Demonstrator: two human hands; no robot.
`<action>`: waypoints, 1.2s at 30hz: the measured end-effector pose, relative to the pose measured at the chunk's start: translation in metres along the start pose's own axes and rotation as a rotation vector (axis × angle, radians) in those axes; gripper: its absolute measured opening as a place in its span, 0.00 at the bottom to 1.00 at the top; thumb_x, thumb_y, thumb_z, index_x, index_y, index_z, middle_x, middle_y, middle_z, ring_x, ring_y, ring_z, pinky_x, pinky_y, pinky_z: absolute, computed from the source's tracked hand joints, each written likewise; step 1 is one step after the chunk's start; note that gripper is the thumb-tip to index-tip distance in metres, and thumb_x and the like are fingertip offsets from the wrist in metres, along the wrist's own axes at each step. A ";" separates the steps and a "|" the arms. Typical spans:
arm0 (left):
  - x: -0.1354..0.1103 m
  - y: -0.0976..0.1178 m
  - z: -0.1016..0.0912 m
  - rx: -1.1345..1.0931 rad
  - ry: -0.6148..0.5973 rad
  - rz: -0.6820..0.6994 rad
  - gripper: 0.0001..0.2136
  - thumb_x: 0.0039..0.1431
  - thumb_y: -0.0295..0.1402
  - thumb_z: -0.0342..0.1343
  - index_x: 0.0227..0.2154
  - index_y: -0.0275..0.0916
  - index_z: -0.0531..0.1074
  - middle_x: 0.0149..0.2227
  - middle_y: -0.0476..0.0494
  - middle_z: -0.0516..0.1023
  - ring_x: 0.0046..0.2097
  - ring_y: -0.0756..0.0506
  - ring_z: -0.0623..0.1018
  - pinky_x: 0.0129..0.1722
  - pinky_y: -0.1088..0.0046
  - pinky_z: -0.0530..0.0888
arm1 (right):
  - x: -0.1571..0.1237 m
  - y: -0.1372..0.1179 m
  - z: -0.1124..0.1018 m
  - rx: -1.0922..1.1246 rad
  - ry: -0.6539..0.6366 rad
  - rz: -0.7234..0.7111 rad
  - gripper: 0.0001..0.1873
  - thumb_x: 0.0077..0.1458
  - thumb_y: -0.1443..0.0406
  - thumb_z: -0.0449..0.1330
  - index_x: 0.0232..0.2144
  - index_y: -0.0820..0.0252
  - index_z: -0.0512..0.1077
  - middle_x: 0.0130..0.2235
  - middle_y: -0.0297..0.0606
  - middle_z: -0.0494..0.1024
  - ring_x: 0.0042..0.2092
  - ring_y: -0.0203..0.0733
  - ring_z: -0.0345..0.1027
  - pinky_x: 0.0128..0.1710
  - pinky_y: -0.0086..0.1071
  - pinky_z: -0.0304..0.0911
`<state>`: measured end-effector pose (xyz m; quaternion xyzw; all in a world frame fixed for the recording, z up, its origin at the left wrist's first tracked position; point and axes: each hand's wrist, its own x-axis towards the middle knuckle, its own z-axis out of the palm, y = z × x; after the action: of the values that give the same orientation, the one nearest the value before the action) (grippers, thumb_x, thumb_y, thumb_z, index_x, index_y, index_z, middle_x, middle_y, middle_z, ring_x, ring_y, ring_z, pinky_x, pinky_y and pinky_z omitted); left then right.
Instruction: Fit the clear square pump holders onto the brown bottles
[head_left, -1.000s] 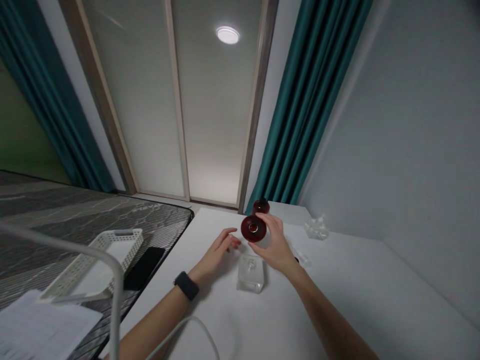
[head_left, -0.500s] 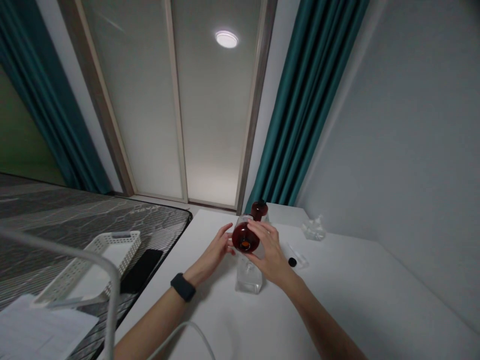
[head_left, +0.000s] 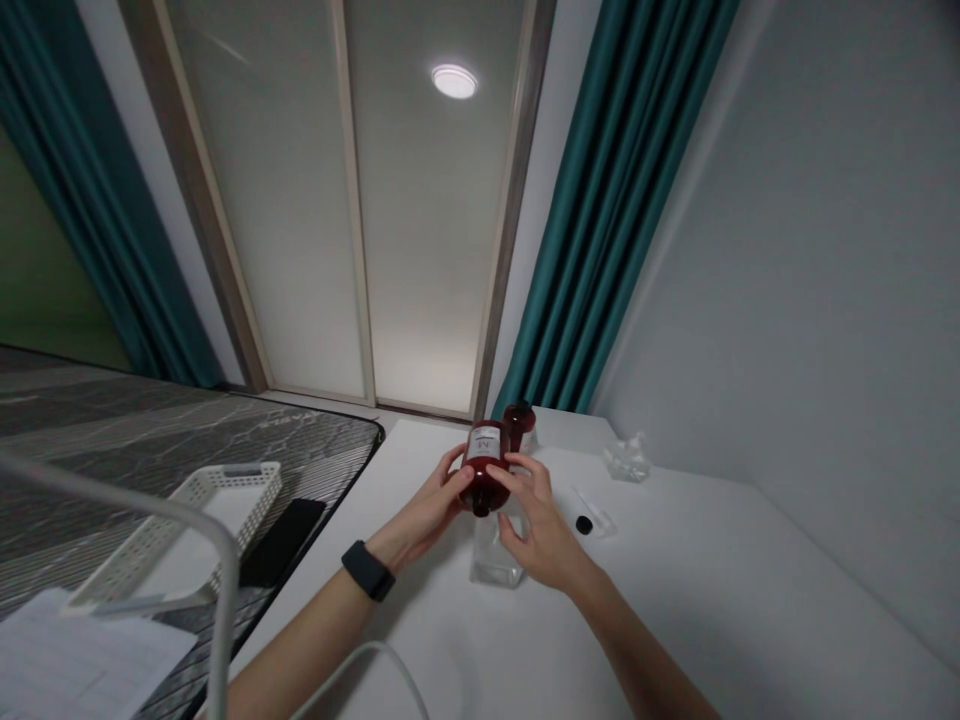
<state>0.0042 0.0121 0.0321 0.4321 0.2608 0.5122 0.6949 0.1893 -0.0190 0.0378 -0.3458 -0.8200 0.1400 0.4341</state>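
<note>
Between my hands is a dark red glass bottle (head_left: pixel 484 470) with a small white label, tilted with its lower end toward me. My left hand (head_left: pixel 424 505) grips it from the left, and my right hand (head_left: pixel 534 515) has its fingers on its right side. Behind it stands a second dark red bottle (head_left: pixel 519 420), partly hidden by the first. Under my right hand is a clear square glass bottle (head_left: pixel 495 565). To the right, a small clear item with a black cap (head_left: pixel 592 517) lies on the table, and a clear crystal-like glass object (head_left: pixel 628 460) stands farther back.
The white table (head_left: pixel 675 560) meets a grey wall on the right. On its left is a grey patterned mat (head_left: pixel 150 440) holding a white plastic basket (head_left: pixel 217 500), a black phone (head_left: pixel 283 542) and papers (head_left: pixel 82 655). A white curved rail (head_left: pixel 180 510) crosses the lower left.
The red bottle has turned from showing its round end toward me to showing its label. It has shifted slightly left, and my left hand now grips it.
</note>
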 end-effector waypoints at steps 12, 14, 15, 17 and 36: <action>0.029 -0.014 0.005 0.230 0.049 0.021 0.42 0.53 0.50 0.66 0.63 0.39 0.53 0.47 0.36 0.75 0.48 0.40 0.77 0.53 0.58 0.70 | 0.006 0.045 0.003 0.496 0.220 0.508 0.30 0.58 0.48 0.59 0.59 0.52 0.67 0.57 0.45 0.72 0.56 0.50 0.69 0.55 0.44 0.66; 0.032 -0.021 0.002 0.267 0.055 0.031 0.41 0.54 0.50 0.65 0.64 0.39 0.53 0.46 0.37 0.75 0.47 0.40 0.77 0.52 0.58 0.70 | 0.004 0.045 0.005 0.571 0.218 0.554 0.34 0.56 0.48 0.61 0.61 0.53 0.65 0.57 0.46 0.74 0.56 0.51 0.70 0.56 0.46 0.66; 0.033 -0.024 0.000 0.287 0.060 0.036 0.41 0.54 0.50 0.65 0.64 0.40 0.53 0.46 0.37 0.74 0.47 0.40 0.77 0.52 0.58 0.71 | 0.003 0.045 0.006 0.599 0.224 0.570 0.36 0.55 0.47 0.62 0.61 0.54 0.65 0.56 0.46 0.74 0.56 0.52 0.70 0.56 0.46 0.66; 0.034 -0.029 -0.001 0.323 0.072 0.052 0.40 0.55 0.49 0.65 0.64 0.41 0.52 0.46 0.38 0.74 0.47 0.40 0.77 0.51 0.59 0.71 | 0.001 0.043 0.010 0.643 0.242 0.590 0.37 0.53 0.49 0.64 0.61 0.54 0.64 0.56 0.47 0.75 0.56 0.53 0.70 0.56 0.48 0.66; 0.018 -0.032 0.002 0.360 -0.033 0.156 0.32 0.54 0.44 0.67 0.57 0.44 0.59 0.60 0.37 0.65 0.51 0.41 0.75 0.51 0.60 0.73 | -0.017 0.038 0.022 0.771 0.343 0.565 0.34 0.53 0.53 0.66 0.58 0.54 0.62 0.61 0.47 0.69 0.56 0.51 0.70 0.58 0.49 0.65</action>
<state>0.0273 0.0254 0.0064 0.5766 0.3023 0.5024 0.5689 0.1949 -0.0012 -0.0055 -0.3868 -0.4998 0.4856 0.6039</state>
